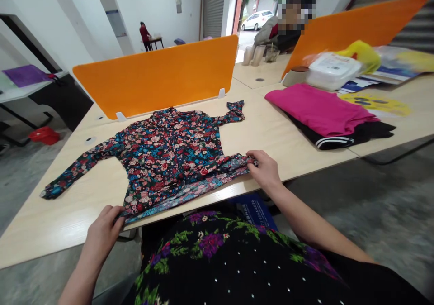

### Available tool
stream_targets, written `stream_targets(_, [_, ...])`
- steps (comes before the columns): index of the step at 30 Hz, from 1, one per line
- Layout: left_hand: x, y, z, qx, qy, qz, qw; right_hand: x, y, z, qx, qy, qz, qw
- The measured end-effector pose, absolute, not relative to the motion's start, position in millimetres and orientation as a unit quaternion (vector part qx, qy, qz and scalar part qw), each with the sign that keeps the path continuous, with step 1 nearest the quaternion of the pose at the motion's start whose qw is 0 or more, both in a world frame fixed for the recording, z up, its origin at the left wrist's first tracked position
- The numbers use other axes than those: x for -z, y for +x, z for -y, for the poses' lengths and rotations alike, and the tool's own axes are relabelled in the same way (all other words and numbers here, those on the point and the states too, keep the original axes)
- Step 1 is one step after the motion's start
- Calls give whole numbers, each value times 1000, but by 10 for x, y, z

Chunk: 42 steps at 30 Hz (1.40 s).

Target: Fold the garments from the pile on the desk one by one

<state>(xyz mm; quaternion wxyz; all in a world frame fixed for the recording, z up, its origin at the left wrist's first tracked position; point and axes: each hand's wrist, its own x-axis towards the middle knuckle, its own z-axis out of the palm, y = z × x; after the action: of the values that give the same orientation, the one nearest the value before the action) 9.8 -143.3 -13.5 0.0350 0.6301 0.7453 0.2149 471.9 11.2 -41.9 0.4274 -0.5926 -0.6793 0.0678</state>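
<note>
A dark floral long-sleeved shirt (172, 149) lies spread on the light wooden table (251, 133), collar away from me. One sleeve stretches out to the left; the other is bent at the upper right. My left hand (106, 228) pinches the left corner of the hem at the table's front edge. The right corner of that hem is gripped between the thumb and fingers of my right hand (264, 169). Between the hands the hem edge is turned, and its paler inner side shows.
An orange divider (159, 76) stands just behind the shirt. On the right lie folded pink (315, 108) and black clothes, a white plastic box (334, 69) and yellow packaging (362, 56). Cups (257, 55) stand near a person (271, 31) across the table.
</note>
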Motion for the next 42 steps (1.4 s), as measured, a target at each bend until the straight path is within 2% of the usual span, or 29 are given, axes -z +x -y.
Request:
stream_targets(3, [128, 107, 1479, -249, 584, -772, 6, 470, 4756, -34, -56, -603, 675, 422])
stream_targets(8, [170, 196, 1494, -315, 487, -813, 57, 568, 4906, 26, -97, -599, 725, 326])
stream_targets(11, [221, 255, 1444, -328, 547, -770, -14, 498, 4912, 88, -42, -571, 768, 288])
stream_targets(15, [266, 284, 1360, -217, 726, -644, -104, 341, 4790, 176, 71, -480, 838, 249])
stream_targets(19, [282, 262, 1298, -143, 812, -549, -139, 331, 4628, 150, 101, -365, 886, 268])
stream_targets(23, [273, 288, 1233, -204, 824, -527, -47, 401, 4532, 48, 62, -318, 914, 244])
stream_targets(28, [144, 457, 1139, -318, 733, -588, 125, 408, 4618, -43, -88, -263, 933, 229])
stream_targets(31, [56, 553, 1065, -323, 685, -617, 213, 392, 4683, -72, -145, -270, 923, 232])
stream_targets(34, [-12, 646, 996, -318, 632, -648, 282, 398, 4681, -106, -145, -300, 908, 255])
stream_targets(38, [-111, 801, 964, -340, 547, -704, 300, 440, 4629, -168, -127, -316, 888, 309])
stream_targets(42, [-138, 903, 988, -256, 597, -730, 215, 427, 4594, -210, -146, -325, 873, 334])
